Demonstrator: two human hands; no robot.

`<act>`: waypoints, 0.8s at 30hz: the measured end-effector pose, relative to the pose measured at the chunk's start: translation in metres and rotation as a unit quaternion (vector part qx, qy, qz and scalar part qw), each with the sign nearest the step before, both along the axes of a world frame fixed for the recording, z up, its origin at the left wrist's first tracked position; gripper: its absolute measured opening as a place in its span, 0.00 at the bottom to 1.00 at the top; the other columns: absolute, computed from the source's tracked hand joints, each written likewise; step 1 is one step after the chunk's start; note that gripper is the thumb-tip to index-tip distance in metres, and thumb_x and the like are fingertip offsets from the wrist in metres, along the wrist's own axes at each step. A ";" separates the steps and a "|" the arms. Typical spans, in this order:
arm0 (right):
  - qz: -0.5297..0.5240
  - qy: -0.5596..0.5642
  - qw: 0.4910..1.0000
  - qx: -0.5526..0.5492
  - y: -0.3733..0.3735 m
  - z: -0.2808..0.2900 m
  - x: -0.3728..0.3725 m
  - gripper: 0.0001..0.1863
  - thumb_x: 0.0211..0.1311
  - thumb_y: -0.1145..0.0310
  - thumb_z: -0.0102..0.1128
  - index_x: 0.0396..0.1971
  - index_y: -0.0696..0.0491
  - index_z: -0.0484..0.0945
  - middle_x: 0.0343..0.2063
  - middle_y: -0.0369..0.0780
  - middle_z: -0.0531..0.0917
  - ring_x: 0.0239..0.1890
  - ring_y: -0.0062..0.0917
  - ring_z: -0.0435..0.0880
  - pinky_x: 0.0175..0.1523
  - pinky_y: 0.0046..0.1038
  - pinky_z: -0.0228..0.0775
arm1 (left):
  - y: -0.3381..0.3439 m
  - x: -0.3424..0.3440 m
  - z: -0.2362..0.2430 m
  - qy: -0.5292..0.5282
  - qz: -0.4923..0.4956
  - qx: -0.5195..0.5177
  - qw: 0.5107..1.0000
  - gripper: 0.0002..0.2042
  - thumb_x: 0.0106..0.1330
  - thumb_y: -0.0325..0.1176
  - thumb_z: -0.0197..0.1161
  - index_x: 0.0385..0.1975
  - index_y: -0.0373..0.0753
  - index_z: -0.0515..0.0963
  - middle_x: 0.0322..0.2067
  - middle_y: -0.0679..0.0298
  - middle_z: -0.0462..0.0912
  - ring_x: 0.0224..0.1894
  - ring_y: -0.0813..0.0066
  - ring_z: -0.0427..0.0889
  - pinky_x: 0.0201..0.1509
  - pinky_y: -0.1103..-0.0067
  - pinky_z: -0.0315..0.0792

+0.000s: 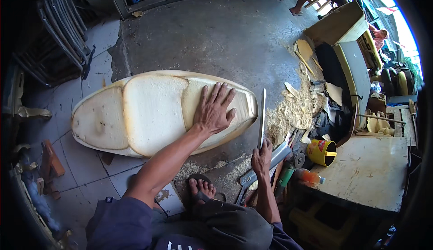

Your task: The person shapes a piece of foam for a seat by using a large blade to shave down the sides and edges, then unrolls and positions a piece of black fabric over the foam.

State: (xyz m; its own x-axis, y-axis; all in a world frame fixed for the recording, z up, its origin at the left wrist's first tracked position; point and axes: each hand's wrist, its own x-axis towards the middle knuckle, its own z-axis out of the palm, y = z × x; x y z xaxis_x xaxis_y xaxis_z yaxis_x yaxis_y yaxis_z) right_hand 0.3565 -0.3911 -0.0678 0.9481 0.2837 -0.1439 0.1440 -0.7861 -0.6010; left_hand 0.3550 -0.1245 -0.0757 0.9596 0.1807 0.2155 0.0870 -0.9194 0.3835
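A long cream foam seat pad [155, 110], shaped like a motorcycle seat with brownish edges, lies across the floor in front of me. My left hand [215, 108] rests flat on its right section, fingers spread and thumb out. Just beyond the pad's right end, my right hand [261, 157] is closed round the near end of a long, narrow knife [263, 114]. The blade points away from me, apart from the foam. My fingers hide its handle.
Foam shavings [295, 110] and scraps heap up to the right. A grinder [286, 175], a yellow mug [319, 151] and an orange bottle [310, 176] sit by a low worn table [365, 173]. Metal frames [63, 29] stack at far left. Another person's foot [296, 11] shows far off.
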 end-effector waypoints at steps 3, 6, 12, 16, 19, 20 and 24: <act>0.023 -0.146 0.986 -0.071 0.060 0.027 0.006 0.37 0.52 0.74 0.52 0.69 0.47 0.66 0.66 0.53 0.65 0.65 0.51 0.66 0.65 0.51 0.60 | 0.008 -0.005 -0.004 -0.018 0.067 -0.006 0.998 0.33 0.70 0.49 0.49 0.73 0.40 0.59 0.74 0.50 0.55 0.77 0.55 0.50 0.78 0.51 0.37; 0.095 -0.207 0.941 -0.252 0.096 0.054 0.013 0.39 0.50 0.74 0.56 0.68 0.38 0.68 0.70 0.47 0.64 0.68 0.50 0.61 0.64 0.54 0.56 | 0.003 0.002 0.001 -0.023 0.102 -0.003 0.994 0.33 0.68 0.45 0.50 0.72 0.35 0.60 0.74 0.50 0.55 0.77 0.55 0.50 0.78 0.51 0.37; 0.120 -0.228 0.935 -0.243 0.044 0.011 -0.062 0.42 0.48 0.77 0.56 0.69 0.37 0.69 0.72 0.40 0.63 0.71 0.48 0.56 0.69 0.50 0.49 | 0.003 -0.004 -0.011 -0.014 0.114 -0.011 0.993 0.32 0.68 0.43 0.49 0.71 0.35 0.61 0.74 0.50 0.56 0.77 0.56 0.51 0.78 0.51 0.37; 0.097 -0.245 0.929 -0.258 0.091 0.037 -0.003 0.38 0.52 0.76 0.55 0.67 0.37 0.70 0.73 0.39 0.62 0.71 0.51 0.55 0.66 0.53 0.48 | -0.010 -0.001 0.001 -0.023 0.102 -0.025 0.994 0.32 0.68 0.43 0.48 0.71 0.35 0.61 0.73 0.50 0.58 0.77 0.56 0.53 0.79 0.51 0.38; 0.123 -0.252 0.928 -0.247 0.086 0.040 -0.018 0.39 0.50 0.79 0.55 0.66 0.37 0.72 0.71 0.42 0.65 0.71 0.51 0.56 0.67 0.53 0.49 | -0.003 -0.005 0.005 -0.014 0.109 -0.012 0.994 0.32 0.68 0.43 0.47 0.71 0.35 0.61 0.73 0.50 0.58 0.77 0.56 0.53 0.79 0.52 0.38; 0.119 -0.226 0.934 -0.250 0.066 0.034 -0.047 0.40 0.49 0.81 0.55 0.66 0.37 0.72 0.71 0.42 0.64 0.71 0.52 0.56 0.67 0.53 0.48 | 0.000 -0.007 -0.001 -0.017 0.112 -0.019 0.993 0.32 0.67 0.42 0.49 0.71 0.35 0.61 0.73 0.49 0.58 0.76 0.56 0.53 0.79 0.52 0.39; 0.104 -0.225 0.938 -0.243 0.050 0.019 -0.069 0.42 0.46 0.84 0.54 0.66 0.37 0.73 0.72 0.39 0.64 0.70 0.51 0.57 0.67 0.52 0.48 | 0.000 -0.009 -0.007 -0.030 0.116 -0.020 0.993 0.32 0.66 0.42 0.50 0.70 0.35 0.62 0.72 0.50 0.59 0.76 0.56 0.53 0.79 0.52 0.40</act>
State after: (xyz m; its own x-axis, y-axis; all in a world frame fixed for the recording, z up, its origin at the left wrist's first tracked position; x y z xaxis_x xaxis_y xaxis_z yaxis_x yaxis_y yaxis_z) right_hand 0.2877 -0.3413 -0.0486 0.8756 0.4731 0.0976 0.4770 -0.8787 -0.0200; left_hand 0.3460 -0.1245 -0.0822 0.8769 0.4045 0.2596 0.2699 -0.8613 0.4304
